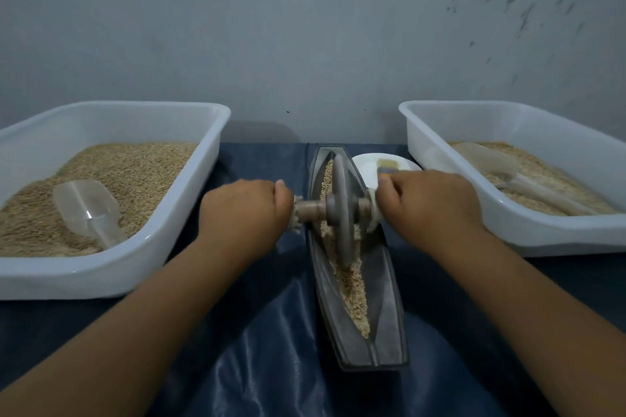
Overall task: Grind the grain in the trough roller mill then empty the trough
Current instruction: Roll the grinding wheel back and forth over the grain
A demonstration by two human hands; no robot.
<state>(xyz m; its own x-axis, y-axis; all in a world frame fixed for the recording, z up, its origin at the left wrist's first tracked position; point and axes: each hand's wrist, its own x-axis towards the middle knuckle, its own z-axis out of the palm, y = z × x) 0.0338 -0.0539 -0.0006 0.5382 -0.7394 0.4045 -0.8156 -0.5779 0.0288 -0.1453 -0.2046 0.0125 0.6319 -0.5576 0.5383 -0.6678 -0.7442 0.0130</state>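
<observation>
Both forearms reach in from the near edge — left hand (249, 206) and right hand (430, 203) each curl round an axle end of the wheel (340, 210).
Gripped evenly, the wheel stands upright in the trough (382, 281), mid-tabletop, on grain (354, 288) — track open fore and aft; left tub (101, 276) and right tub (508, 237) bound sideways room, plate (367, 162) just behind.

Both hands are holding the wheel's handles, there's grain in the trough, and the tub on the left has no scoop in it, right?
Almost. The left hand and right hand do grip the wheel handles, and grain lies in the trough. But the head view shows a clear scoop lying in the left tub.
</observation>
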